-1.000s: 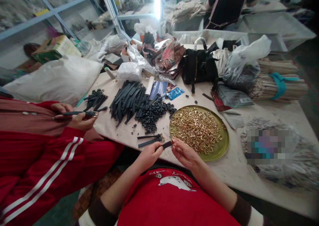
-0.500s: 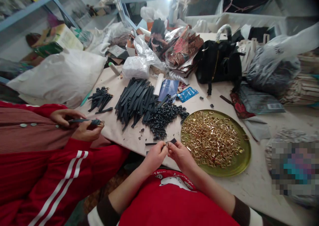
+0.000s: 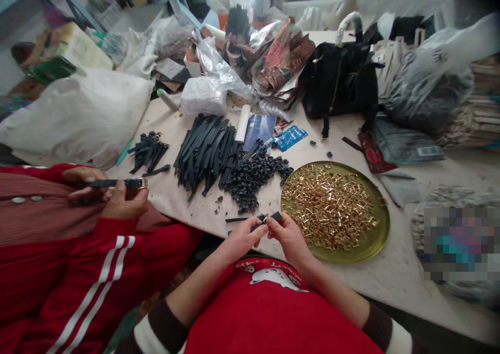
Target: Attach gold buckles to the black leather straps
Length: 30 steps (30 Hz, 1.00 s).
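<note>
Close to the table's front edge, my left hand (image 3: 247, 233) and my right hand (image 3: 288, 235) are pinched together on a short black strap (image 3: 275, 217) with a small gold buckle (image 3: 265, 218) on it. The fingers partly hide both. Just left of my left hand lies another thin black strap (image 3: 235, 219). Beyond my hands is a heap of small black loops (image 3: 250, 182), beside a pile of black straps (image 3: 205, 151). To the right of my right hand, a round gold-green tray (image 3: 377, 247) carries a mass of gold buckles (image 3: 332, 203).
At left a co-worker's hands (image 3: 128, 200) hold a black strap with a buckle. A small bunch of straps (image 3: 147, 152) lies past them. A black handbag (image 3: 344, 83), plastic bags (image 3: 433, 99), leather scraps (image 3: 281, 73) and a blue packet (image 3: 289, 138) fill the back.
The view has shifted slightly, so the table's things appear higher. My hands keep hold of the strap, and its gold buckle shows more plainly now. The co-worker's strap lies straighter.
</note>
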Tool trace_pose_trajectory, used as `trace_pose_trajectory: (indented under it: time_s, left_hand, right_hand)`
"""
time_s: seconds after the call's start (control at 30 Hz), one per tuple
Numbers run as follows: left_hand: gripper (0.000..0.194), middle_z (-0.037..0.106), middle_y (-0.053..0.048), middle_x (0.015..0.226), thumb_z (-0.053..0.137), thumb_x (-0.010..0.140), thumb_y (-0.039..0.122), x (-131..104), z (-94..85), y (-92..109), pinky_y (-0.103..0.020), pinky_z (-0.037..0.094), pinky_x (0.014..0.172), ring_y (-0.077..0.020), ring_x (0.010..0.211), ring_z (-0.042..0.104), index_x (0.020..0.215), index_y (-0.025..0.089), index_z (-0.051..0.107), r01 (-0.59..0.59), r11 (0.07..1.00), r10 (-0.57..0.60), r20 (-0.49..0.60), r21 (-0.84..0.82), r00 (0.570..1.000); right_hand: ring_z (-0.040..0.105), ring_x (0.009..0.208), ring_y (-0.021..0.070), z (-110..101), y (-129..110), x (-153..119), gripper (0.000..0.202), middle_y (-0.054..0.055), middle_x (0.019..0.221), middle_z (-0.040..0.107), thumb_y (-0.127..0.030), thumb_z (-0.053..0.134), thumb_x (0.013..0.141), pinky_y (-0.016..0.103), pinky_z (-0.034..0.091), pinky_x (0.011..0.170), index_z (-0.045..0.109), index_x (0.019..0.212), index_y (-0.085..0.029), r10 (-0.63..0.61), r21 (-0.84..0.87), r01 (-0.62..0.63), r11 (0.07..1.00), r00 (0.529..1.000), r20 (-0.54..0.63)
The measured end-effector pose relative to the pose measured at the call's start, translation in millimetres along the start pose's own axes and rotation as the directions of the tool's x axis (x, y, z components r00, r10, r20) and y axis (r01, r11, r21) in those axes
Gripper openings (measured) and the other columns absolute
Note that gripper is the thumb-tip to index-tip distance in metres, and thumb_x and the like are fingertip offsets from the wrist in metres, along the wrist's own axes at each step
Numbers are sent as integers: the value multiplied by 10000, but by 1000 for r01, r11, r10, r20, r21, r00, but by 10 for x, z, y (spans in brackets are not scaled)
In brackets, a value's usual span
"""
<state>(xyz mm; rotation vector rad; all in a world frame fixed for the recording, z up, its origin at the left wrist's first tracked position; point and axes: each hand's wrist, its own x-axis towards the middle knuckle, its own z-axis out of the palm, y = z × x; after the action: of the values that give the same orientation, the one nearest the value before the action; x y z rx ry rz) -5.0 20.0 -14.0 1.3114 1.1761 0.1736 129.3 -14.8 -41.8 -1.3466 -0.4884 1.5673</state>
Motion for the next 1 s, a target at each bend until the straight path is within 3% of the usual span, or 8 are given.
trace_pose_trajectory:
  time_s: [0.17,0.37,0.53,0.7,1.0]
  left_hand:
    - [310,480,35,568,416,814,439,-146,194,-19,-205,314,532,-79,525,402,719,153,490,-25,999,25,-27,-24,999]
    - [300,479,42,553,428,800,435,-363,532,16,-203,302,507,-72,485,375,703,155,477,-20,1000,19,-57,-18,998]
    - [288,437,52,501,427,787,418,-476,819,30,-195,248,442,-60,434,326,656,161,431,0,997,-4,-48,-81,999]
    - [286,419,63,487,444,770,425,-538,1030,67,-188,207,405,-50,409,298,659,166,397,13,988,-14,-2,-155,1000]
    - [253,441,56,484,432,773,386,-583,1197,112,-179,200,371,-39,378,288,664,158,421,39,989,-37,17,-145,999]
  right_hand:
    - [463,491,90,-137,58,-221,284,-44,553,508,-453,600,701,232,376,487,519,678,-182,10,-24,-9,1000,998,68]
    - [476,503,101,-357,71,-537,305,-42,532,511,-460,641,659,237,373,499,526,646,-178,-85,-138,90,986,996,41]
    - [483,496,88,-555,118,-743,322,-40,550,532,-485,634,656,227,415,506,538,669,-178,112,152,-124,981,990,80]
    - [463,480,65,-716,140,-857,251,-51,567,537,-368,702,616,191,409,472,539,666,-184,226,356,-246,902,969,97]
    - [462,457,74,-795,174,-979,309,-50,518,530,-464,626,680,203,398,474,502,635,-185,60,242,-74,967,996,64]
